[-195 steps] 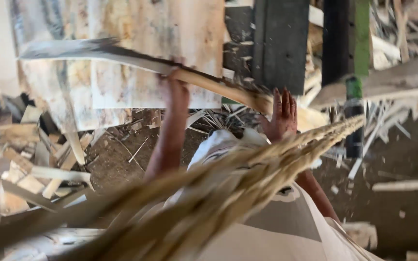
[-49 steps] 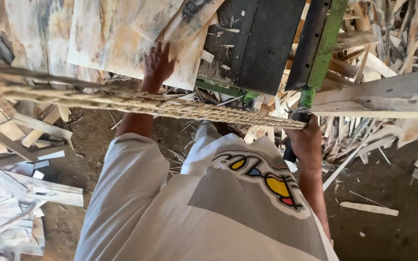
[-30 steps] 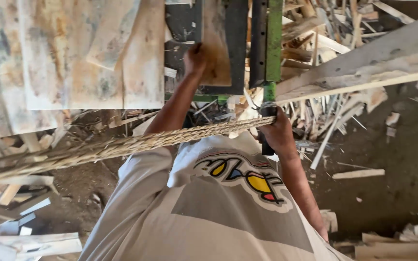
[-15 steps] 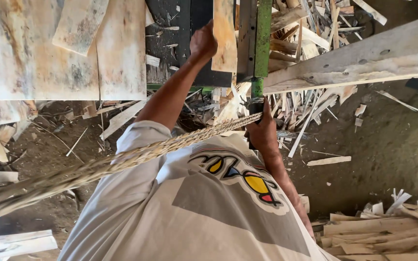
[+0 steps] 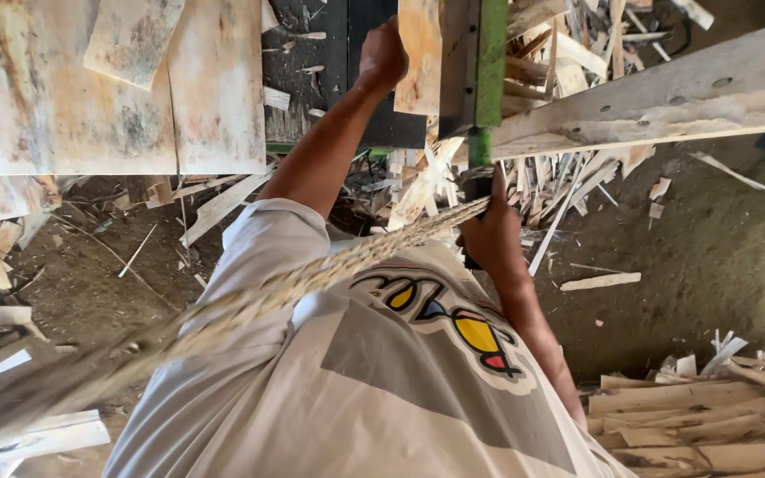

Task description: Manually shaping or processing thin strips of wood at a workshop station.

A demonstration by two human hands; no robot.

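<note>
My left hand [image 5: 381,55] reaches forward and grips a thin pale wooden strip [image 5: 420,53], holding it upright against the black machine table [image 5: 329,80] beside a green metal bar [image 5: 490,62]. My right hand [image 5: 489,232] is closed around a dark handle [image 5: 469,262] just below the foot of the green bar. A braided straw strip [image 5: 329,265] crosses the view in front of my white printed shirt [image 5: 382,389], from lower left up to my right hand.
Worn pale plywood sheets [image 5: 90,97] lie at upper left. A long rough timber beam [image 5: 666,93] runs at upper right. Wood offcuts and splinters [image 5: 560,177] litter the dirt floor, with stacked strips [image 5: 701,416] at lower right and planks [image 5: 28,434] at lower left.
My left hand has gone from the plywood edge to the black table and taken hold of the wooden strip by the green bar. My right hand stays at the handle.
</note>
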